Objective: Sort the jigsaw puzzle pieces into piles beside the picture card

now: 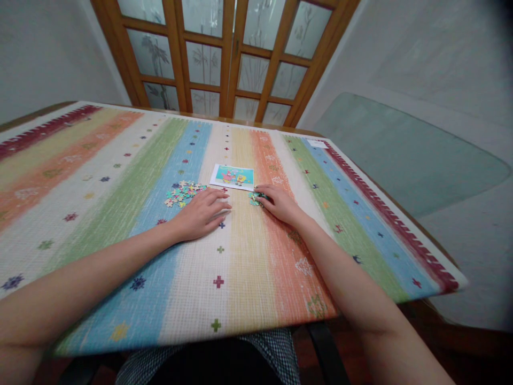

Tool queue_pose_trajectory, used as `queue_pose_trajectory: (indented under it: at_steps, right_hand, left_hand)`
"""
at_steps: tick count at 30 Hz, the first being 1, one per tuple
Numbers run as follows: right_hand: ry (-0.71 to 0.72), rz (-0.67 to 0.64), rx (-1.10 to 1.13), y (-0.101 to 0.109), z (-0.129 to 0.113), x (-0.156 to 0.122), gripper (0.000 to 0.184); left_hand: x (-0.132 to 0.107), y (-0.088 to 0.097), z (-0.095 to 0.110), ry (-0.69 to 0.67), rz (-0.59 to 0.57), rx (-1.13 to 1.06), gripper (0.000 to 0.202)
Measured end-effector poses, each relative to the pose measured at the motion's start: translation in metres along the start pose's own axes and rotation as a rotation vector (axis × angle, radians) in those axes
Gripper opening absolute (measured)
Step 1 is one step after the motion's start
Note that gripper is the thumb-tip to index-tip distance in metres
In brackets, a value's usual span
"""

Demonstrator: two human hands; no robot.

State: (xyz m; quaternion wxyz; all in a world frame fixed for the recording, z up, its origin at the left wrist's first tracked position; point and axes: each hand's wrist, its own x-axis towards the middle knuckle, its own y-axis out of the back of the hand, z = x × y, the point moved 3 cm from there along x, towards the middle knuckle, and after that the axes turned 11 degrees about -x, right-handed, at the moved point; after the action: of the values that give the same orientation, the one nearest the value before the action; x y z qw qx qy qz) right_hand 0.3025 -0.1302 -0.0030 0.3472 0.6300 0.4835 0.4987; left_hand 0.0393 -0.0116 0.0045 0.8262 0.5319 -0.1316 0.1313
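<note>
A loose heap of small jigsaw puzzle pieces (pixel 182 193), mostly teal, yellow and pink, lies on the striped tablecloth. My left hand (pixel 204 213) rests palm down at the heap's right edge, fingers stretched out and holding nothing. Above and between my hands is a small picture card (pixel 234 177) with two cartoon figures on a teal background. My right hand (pixel 278 203) is at the card's lower right corner, thumb and forefinger apart. Under its fingertips sits a smaller cluster of teal puzzle pieces (pixel 254 198), partly hidden by the thumb.
The striped tablecloth (pixel 200 289) covers a large table. A small white paper (pixel 317 144) lies near its far right corner. Wooden doors with glass panes (pixel 206 64) stand behind the table. A pale green panel (pixel 401 144) is on the right. The table's front edge is close to my lap.
</note>
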Motion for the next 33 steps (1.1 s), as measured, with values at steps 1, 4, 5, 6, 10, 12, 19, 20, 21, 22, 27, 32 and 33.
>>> queue_pose_trajectory:
  at_steps: [1, 4, 5, 6, 10, 12, 19, 20, 21, 22, 27, 32, 33]
  right_hand:
    - [-0.013, 0.002, 0.017, 0.000, -0.003, -0.001, 0.034]
    - [-0.036, -0.015, 0.053, 0.002, -0.014, -0.005, 0.031]
    - [-0.035, -0.023, 0.065, 0.003, -0.016, -0.005, 0.031]
    - [-0.033, -0.027, 0.078, 0.003, -0.017, -0.005, 0.031]
    - [-0.103, 0.059, 0.067, 0.001, -0.004, -0.003, 0.037]
    - [-0.168, 0.087, 0.045, -0.002, 0.006, -0.002, 0.042]
    - [-0.122, -0.086, 0.059, -0.007, 0.000, -0.005, 0.052]
    - [-0.109, -0.098, 0.063, -0.005, -0.003, -0.006, 0.052]
    - [-0.097, -0.112, 0.068, -0.004, -0.007, -0.007, 0.052]
    - [-0.086, -0.123, 0.073, -0.003, -0.010, -0.008, 0.053]
    - [-0.057, -0.148, 0.114, 0.001, -0.018, -0.010, 0.053]
    - [-0.031, -0.147, 0.145, 0.005, -0.021, -0.008, 0.062]
    - [-0.028, -0.150, 0.146, 0.005, -0.022, -0.008, 0.064]
  left_hand:
    - [0.000, 0.000, 0.000, 0.002, -0.001, -0.001, 0.028]
    - [0.000, 0.000, 0.000, 0.004, 0.001, 0.002, 0.027]
    - [0.000, 0.000, 0.000, 0.002, 0.004, 0.003, 0.027]
    - [0.000, 0.000, 0.000, -0.002, 0.006, 0.004, 0.027]
    - [0.000, 0.000, -0.001, -0.012, 0.006, 0.009, 0.027]
    - [-0.001, -0.001, -0.001, -0.008, 0.000, 0.013, 0.028]
    - [0.009, -0.005, -0.007, 0.093, -0.078, 0.074, 0.048]
    - [0.014, -0.006, -0.009, 0.119, -0.090, 0.087, 0.052]
    - [0.019, -0.008, -0.011, 0.143, -0.104, 0.100, 0.055]
    - [0.025, -0.010, -0.013, 0.169, -0.118, 0.113, 0.059]
    - [0.049, -0.019, -0.019, 0.292, -0.142, 0.160, 0.069]
    - [0.054, -0.022, -0.020, 0.275, -0.111, 0.220, 0.055]
    - [0.054, -0.023, -0.019, 0.271, -0.102, 0.231, 0.055]
